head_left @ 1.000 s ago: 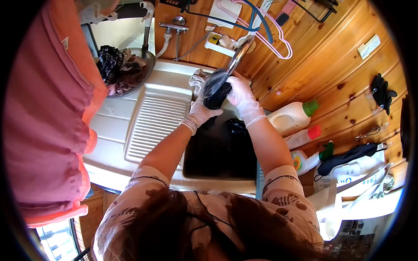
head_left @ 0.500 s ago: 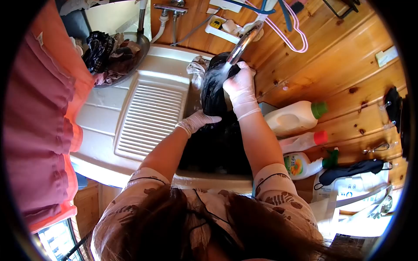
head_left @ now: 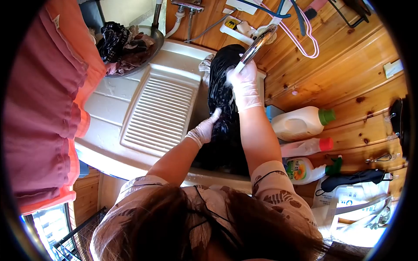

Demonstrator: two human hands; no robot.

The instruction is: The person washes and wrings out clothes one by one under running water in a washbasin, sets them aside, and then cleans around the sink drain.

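A wet black garment [head_left: 221,80] hangs in the laundry sink, its lower part bunched in the dark basin near my body. My left hand [head_left: 205,128], in a thin white glove, is closed around the garment's lower left side, thumb on top. My right hand [head_left: 246,82], gloved too, grips the upper right side just under the metal faucet [head_left: 260,41]. Running water meets the cloth beside the right-hand fingers, which the spout and splash partly hide. A pale wet cloth [head_left: 206,63] lies behind the garment at the sink's back edge.
Left of the basin is a ribbed washboard [head_left: 159,113]. A metal bowl [head_left: 159,40] of clothes stands at the back left. Detergent bottle [head_left: 298,124], red-capped bottle [head_left: 302,147] and spray bottle [head_left: 305,170] line the right. Pink hangers [head_left: 310,43] hang above; a curtain [head_left: 43,113] is at left.
The black garment has gone from a bunched loop to a longer, stretched strip. My left hand sits slightly lower along it, and the view has shifted a little.
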